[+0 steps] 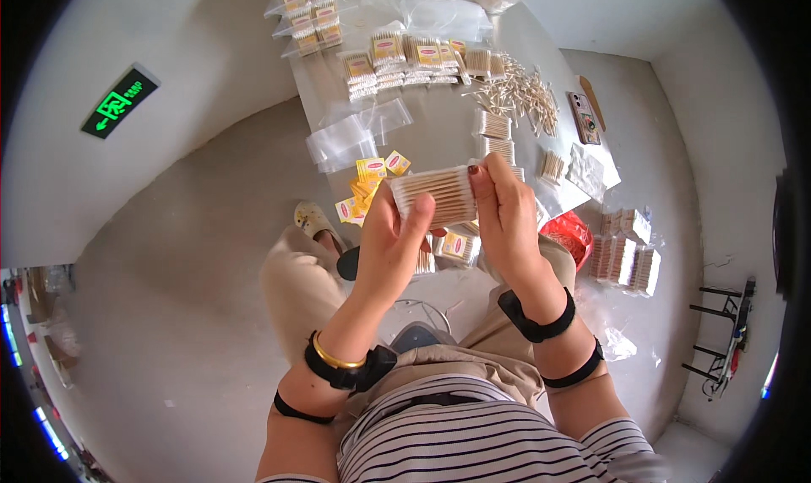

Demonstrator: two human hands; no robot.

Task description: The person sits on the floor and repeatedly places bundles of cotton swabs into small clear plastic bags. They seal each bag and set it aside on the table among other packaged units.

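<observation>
Between my hands, above the table's near edge, is a flat pack of cotton swabs [435,194] with wooden sticks and white tips. Clear plastic seems to cover it. My left hand [395,240] grips its left side, thumb across the sticks. The fingers of my right hand [507,208] pinch its right end. Just left of the pack lie loose yellow cards [369,172], with clear plastic bags [342,141] beyond them. Swab bundles [494,125] line the table behind my right hand. Below the held pack, a swab pack with a yellow card [456,246] is partly hidden.
Finished-looking swab packs [389,51] stand in a row at the back, beside a loose swab pile [524,99]. Bagged packs [308,14] are stacked far left. A phone [583,118] lies at the right edge. Swab stacks [623,259] and a red bag [570,236] are lower right.
</observation>
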